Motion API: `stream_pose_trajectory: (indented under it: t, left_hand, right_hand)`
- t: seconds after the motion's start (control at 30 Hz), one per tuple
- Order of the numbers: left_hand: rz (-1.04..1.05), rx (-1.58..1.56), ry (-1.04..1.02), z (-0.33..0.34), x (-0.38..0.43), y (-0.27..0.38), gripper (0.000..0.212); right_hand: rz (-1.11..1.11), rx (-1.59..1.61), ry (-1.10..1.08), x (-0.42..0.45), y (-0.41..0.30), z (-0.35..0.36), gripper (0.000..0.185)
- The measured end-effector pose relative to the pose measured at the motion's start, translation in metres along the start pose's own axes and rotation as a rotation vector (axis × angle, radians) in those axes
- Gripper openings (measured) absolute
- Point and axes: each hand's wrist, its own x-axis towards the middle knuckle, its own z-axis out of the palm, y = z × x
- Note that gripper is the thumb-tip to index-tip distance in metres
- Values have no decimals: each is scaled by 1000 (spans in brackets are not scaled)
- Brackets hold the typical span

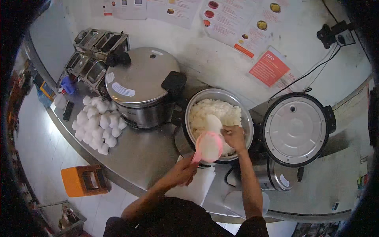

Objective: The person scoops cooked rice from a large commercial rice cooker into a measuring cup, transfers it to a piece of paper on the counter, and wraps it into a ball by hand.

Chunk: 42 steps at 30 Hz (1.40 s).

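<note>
A large metal pot (249, 130) in front of me holds cooked white rice (217, 108). My left hand (185, 170) grips the handle of a pink-rimmed scoop (209, 146), whose round head hangs over the pot's near left part. Pale contents show inside that rim; I cannot tell what they are. Over the rice, my right hand (235, 137) is closed around a white rice paddle (213, 123). The paddle's blade lies just beyond the scoop. Part of the rice is hidden beneath my hands and these tools.
A lidded rice cooker (142, 86) stands left of the pot. White wrapped-looking bundles (99, 121) are heaped farther left on the steel counter (145, 154). The open lid (294, 130) stands at right. Metal containers (94, 59) sit at back left; an orange stool (84, 180) is on the floor.
</note>
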Motion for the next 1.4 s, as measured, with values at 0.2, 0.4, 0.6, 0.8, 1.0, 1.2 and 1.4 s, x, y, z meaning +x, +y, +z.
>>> stream_pose_trajectory:
  t: [0.2,0.4,0.6,0.8,1.0,1.2,1.4]
  left_hand:
    - [-83,-92,220,-14,-63,-50,25]
    - [-132,103,319,-22,-84,-22,24]
    - [-149,55,363,-25,-92,-10,22]
    - [18,75,329,-29,-100,-43,22]
    - [82,-48,365,-30,-107,-61,23]
    - [-8,-96,393,-22,-97,-54,28]
    - [-111,22,429,-17,-91,-4,29]
  right_hand:
    - [303,318,-226,10,-50,16,22]
    - [-206,147,215,8,-36,23,18]
    - [28,-59,-100,-1,-70,26,19]
    - [-140,-174,-18,9,-34,32,22]
    - [-199,42,-115,5,-39,21,20]
    - [-27,213,-187,18,-32,30,13]
    - [184,411,-437,29,-48,7,22]
